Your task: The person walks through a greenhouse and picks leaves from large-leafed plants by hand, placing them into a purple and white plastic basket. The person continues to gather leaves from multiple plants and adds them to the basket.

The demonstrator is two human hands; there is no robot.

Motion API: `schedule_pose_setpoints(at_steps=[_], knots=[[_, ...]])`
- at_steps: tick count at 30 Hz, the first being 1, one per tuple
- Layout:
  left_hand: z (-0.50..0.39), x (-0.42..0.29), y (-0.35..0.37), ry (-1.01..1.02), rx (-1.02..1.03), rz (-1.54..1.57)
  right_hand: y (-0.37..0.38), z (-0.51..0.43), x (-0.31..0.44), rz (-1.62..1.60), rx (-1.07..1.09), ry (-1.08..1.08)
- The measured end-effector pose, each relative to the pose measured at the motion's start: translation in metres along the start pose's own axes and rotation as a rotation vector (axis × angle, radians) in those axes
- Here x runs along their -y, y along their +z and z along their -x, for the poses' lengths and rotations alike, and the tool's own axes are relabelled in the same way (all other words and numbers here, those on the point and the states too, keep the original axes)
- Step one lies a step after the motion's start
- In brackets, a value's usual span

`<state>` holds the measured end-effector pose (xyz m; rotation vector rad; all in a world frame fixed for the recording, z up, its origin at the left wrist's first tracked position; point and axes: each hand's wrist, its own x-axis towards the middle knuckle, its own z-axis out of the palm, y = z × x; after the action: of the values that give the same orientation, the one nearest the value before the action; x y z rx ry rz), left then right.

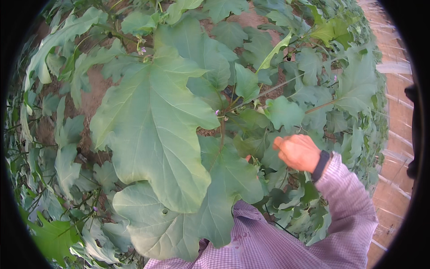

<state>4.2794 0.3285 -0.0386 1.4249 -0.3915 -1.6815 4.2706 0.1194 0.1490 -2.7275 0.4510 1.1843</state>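
Observation:
Large lobed leaves of an eggplant plant (151,117) spread in front of me. My right hand (297,151), with a dark band at its wrist, is curled among the leaves right of the middle; its fingertips point left, and whether something thin is between them I cannot tell. Just above it is a smaller rounded leaf (285,112). Of my left hand (248,157) only a small bit of fingers shows between leaves; big leaves hide the rest. Beside those fingers are small green shoots. A small purple flower (217,112) sits near a brownish stem (222,131).
Dense eggplant foliage surrounds both hands. A thin taut cord (278,85) runs diagonally through the leaves above my right hand. Brown soil (95,89) shows between plants at the left. Along the right edge lies a brownish surface with pale strips (394,68).

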Motion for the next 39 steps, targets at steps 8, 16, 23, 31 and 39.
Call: schedule_pose_setpoints(at_steps=[8, 16, 23, 31, 39], knots=[[0.002, 0.004, 0.003, -0.016, -0.003, 0.065, 0.002, -0.122, 0.007, 0.309, -0.288, 0.243], [0.004, 0.009, -0.001, -0.007, -0.002, 0.061, 0.058, -0.13, -0.015, 0.405, -0.315, 0.131], [0.004, 0.01, 0.0, -0.011, -0.001, 0.046, 0.07, -0.13, -0.008, 0.415, -0.367, 0.092], [0.005, 0.008, -0.001, -0.008, -0.01, 0.035, 0.066, -0.137, 0.016, 0.504, -0.301, 0.067], [0.007, 0.009, -0.008, 0.002, -0.015, 0.021, 0.063, -0.14, 0.017, 0.475, -0.309, 0.038]])
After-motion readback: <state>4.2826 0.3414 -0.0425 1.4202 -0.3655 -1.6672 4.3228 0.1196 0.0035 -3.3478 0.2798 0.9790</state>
